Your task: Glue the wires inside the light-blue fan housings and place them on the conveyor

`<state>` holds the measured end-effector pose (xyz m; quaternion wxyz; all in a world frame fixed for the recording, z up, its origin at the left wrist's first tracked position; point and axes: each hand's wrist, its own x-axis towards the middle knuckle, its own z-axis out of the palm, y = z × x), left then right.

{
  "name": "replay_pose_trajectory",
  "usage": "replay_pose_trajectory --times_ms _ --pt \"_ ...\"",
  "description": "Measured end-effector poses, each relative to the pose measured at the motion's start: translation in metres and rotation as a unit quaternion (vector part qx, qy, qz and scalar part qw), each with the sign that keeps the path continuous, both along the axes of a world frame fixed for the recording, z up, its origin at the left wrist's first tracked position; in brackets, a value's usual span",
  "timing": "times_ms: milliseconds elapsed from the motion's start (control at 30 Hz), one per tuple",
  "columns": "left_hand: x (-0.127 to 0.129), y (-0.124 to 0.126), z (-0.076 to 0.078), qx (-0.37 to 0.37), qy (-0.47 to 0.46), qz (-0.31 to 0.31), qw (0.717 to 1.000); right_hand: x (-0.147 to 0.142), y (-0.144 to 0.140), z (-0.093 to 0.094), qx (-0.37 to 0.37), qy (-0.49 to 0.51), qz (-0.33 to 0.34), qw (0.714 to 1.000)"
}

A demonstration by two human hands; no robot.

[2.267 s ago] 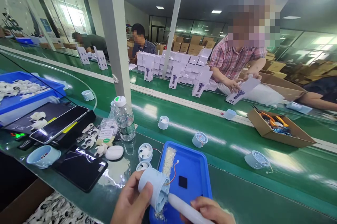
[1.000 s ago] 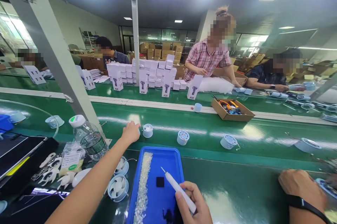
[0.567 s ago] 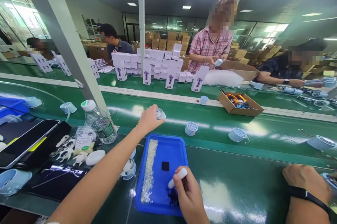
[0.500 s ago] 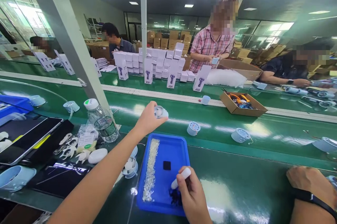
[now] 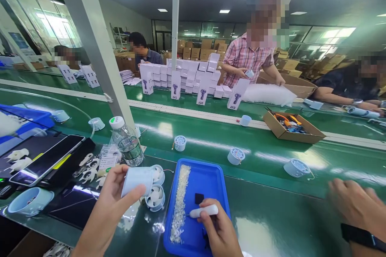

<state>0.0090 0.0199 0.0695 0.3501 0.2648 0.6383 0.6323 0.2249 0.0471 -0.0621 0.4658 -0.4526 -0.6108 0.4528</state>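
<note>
My left hand point(image 5: 113, 200) is closed around a light-blue round fan housing point(image 5: 137, 180), left of the blue tray. Beside and partly behind it stand two similar housings with white fan blades point(image 5: 155, 196). My right hand point(image 5: 218, 227) grips a white-handled tool point(image 5: 205, 211) with a thin tip, like a small screwdriver or awl. Its tip points at a strip of small clear pieces point(image 5: 178, 208) in the blue tray point(image 5: 221, 180). A black square point(image 5: 199, 198) lies in the tray, and small dark pieces are partly hidden behind my right hand.
Several housings point(image 5: 236, 155) sit on the green belt point(image 5: 205, 140). A water bottle point(image 5: 128, 144), phone point(image 5: 48, 160) and white parts lie left. A co-worker's blurred hand point(image 5: 356, 204) is at right. Farther back are a cardboard tool box point(image 5: 289, 130) and white cartons point(image 5: 203, 88).
My left hand has drawn back from the belt to left of the tray; a housing now stands on the belt near where it was. My right hand's tool tip has swung to the clear pieces.
</note>
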Motion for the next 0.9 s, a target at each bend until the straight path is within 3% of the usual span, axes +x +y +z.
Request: replay_pose_trajectory --times_ms 200,333,433,567,733,900 --pt "-0.001 -0.009 -0.008 -0.040 0.008 0.014 0.999 -0.003 0.002 0.016 0.096 -0.075 0.002 0.992" --pt "0.002 -0.011 -0.007 -0.024 -0.018 -0.009 0.999 0.007 0.005 0.025 0.088 -0.113 0.000 0.990" --pt "0.002 -0.013 -0.007 -0.022 -0.035 -0.012 0.999 0.014 0.001 0.022 0.074 -0.074 -0.043 0.994" --pt "0.001 -0.014 -0.009 -0.023 -0.052 -0.008 0.998 0.016 -0.006 0.015 0.066 -0.039 -0.047 0.996" --pt "0.000 -0.012 -0.016 -0.023 -0.070 -0.028 0.997 0.014 -0.009 0.009 0.060 -0.068 -0.030 0.995" --pt "0.001 -0.012 -0.020 -0.020 -0.134 -0.048 0.990 0.012 0.000 0.012 0.113 -0.106 0.022 0.988"
